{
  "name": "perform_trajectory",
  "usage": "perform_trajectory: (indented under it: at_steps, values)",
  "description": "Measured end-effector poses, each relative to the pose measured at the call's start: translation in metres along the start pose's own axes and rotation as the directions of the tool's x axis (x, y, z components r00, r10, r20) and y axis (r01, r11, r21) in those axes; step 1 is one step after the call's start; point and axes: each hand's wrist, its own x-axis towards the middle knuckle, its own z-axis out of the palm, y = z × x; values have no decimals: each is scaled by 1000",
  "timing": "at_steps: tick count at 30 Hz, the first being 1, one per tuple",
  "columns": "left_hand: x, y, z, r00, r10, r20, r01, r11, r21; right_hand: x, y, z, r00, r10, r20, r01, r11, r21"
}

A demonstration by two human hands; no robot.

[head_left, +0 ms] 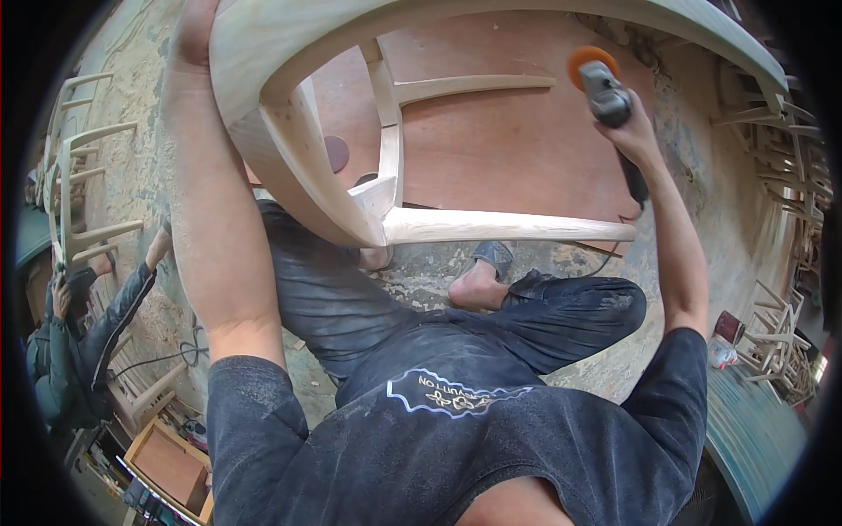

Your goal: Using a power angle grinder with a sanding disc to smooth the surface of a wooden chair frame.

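A pale, unpainted wooden chair frame (307, 167) lies on its side before me, with a curved top rail and legs pointing right. My left arm reaches up along its left side. At the top edge of the picture, my left hand (198, 26) is against the curved rail; its fingers are hidden. Off to the right of the frame, my right hand (633, 131) is wrapped round a grey and black angle grinder (607, 98) fitted with an orange disc pad (592, 63). The disc is apart from the wood.
Under the chair frame is a reddish-brown board (509, 149) with a round brown sanding disc (337, 153). A cord (605, 261) trails from the grinder. More chair frames (772, 329) stand at right and left. Another person (70, 351) sits at far left near a wooden drawer box (167, 465).
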Motion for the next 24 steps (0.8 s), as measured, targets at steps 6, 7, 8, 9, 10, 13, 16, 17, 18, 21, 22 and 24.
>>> perform_trajectory:
  at_steps: [6,7,8,9,10,13,16,17,18,21,22,24]
  values:
    - [14,0,-20,997,6,76,-4,1000,-26,62,-72,85,1000,5,10,-7,982,190]
    - [13,-1,-20,997,6,82,-3,999,-33,62,-85,83,998,46,33,-52,980,194]
    - [11,-4,-20,997,62,40,-61,998,-22,66,-84,81,998,51,30,-56,981,187]
    - [9,-7,-19,993,118,-2,-118,993,-8,72,-80,80,999,39,31,-43,984,172]
    - [3,-10,-10,994,113,6,-113,994,-15,72,-78,77,999,30,31,-34,987,157]
    - [-4,-19,0,981,192,14,-192,981,-23,70,-91,74,999,31,10,-33,969,245]
    - [34,-53,-14,703,243,669,529,451,-719,52,-84,62,997,45,-55,-28,957,290]
    - [19,-37,-8,901,147,408,124,814,-567,52,-90,67,998,41,-56,-22,955,296]
    - [10,-24,-3,973,215,81,-203,970,-135,53,-96,73,995,77,-63,-49,930,363]
    - [16,-13,-12,979,190,76,-180,976,-121,58,-114,102,989,125,-80,-77,894,441]
    - [19,-14,-17,979,187,76,-176,976,-124,61,-118,112,984,164,-72,-114,882,456]
    - [24,-15,-24,966,191,176,-172,978,-118,70,-123,133,981,187,-43,-147,877,458]
